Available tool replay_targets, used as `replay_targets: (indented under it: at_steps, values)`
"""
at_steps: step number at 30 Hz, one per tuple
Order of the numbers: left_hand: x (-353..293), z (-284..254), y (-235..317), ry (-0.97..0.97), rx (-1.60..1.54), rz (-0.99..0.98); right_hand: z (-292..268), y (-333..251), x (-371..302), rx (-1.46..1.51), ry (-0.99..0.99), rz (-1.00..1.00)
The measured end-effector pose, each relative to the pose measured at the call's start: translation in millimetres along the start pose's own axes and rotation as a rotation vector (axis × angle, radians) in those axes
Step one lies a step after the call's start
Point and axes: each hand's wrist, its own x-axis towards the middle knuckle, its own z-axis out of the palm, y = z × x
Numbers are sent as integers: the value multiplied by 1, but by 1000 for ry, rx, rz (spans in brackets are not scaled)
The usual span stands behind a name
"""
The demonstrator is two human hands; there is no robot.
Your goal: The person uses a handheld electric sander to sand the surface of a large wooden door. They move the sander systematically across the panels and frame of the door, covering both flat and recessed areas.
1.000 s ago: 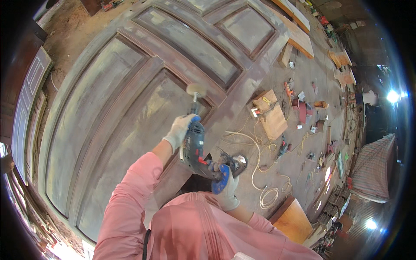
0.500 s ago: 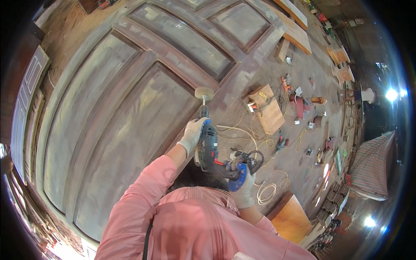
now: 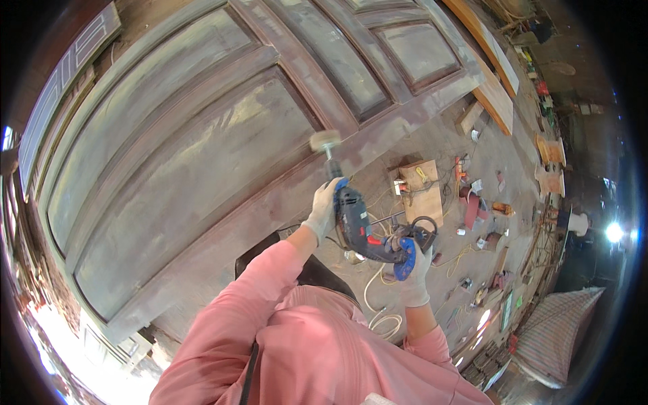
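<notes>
A dark power drill (image 3: 354,214) with a pale round buffing wheel (image 3: 325,140) on its chuck is held in both hands. My left hand (image 3: 322,206), in a white glove with blue on the fingers, wraps round the drill's front body. The rear handle is in the grip of my right hand (image 3: 413,266), gloved the same way, and a dark cord is looped beside it. The wheel lies over the lower frame of a large panelled wooden door (image 3: 290,182), by a corner of the long panel. Whether it presses on the wood I cannot tell.
Beyond the drill a wooden box (image 3: 424,192) stands on the floor among cords (image 3: 378,317) and scattered tools. Planks (image 3: 496,94) lie by the door's far right end. More doors (image 3: 64,74) lean at the left, and a checked cloth (image 3: 557,331) hangs at the right.
My view has swung, so the door appears rotated. Both hands and the drill sit further right in the picture, and the buffing wheel has shifted along the door's frame. Both grips stay the same.
</notes>
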Motion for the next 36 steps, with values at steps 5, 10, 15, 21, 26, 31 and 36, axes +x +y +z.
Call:
replay_targets:
  at_steps: [5,10,15,21,26,31,36]
  values:
    - [18,11,-18,-11,-98,36,-12,-7,20,-64,-30,-28]
    - [-1,-43,-23,51,-203,54,-12,11,13,15,-269,107]
    - [11,-35,-21,20,-192,67,12,-9,12,-26,-122,99]
    - [-6,-33,-25,95,-296,113,-6,5,21,-36,-283,64]
    - [-67,-89,-16,167,-331,167,20,33,-26,-131,-363,162]
    - [-97,-119,-12,164,-382,193,33,39,-37,-220,-429,243]
    - [-58,-67,-16,125,-308,163,17,21,-18,-5,-337,117]
